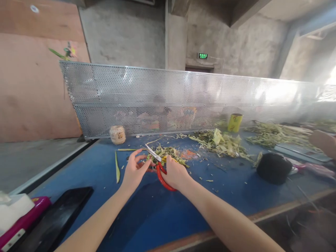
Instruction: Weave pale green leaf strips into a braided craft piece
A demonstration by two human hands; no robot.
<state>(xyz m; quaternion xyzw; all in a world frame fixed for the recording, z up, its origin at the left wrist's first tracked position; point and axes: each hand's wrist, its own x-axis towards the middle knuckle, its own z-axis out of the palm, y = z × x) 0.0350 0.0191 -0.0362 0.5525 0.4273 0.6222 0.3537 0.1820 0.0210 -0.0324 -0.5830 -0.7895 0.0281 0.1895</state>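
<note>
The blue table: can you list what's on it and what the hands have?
Table: blue
Right hand: holding red-handled scissors
Left hand: beside the blades; can't tell if it grips anything
Near the hands: small green clippings
Back left: whitish jar
Back right: yellow container, pale green strips
Right side: round black thing

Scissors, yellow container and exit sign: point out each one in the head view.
Scissors (pixel 158 158): head view, on the metal blades, close to the red handles.
Yellow container (pixel 234 123): head view, on its side wall.
Exit sign (pixel 203 56): head view, on its lit green face.
</note>
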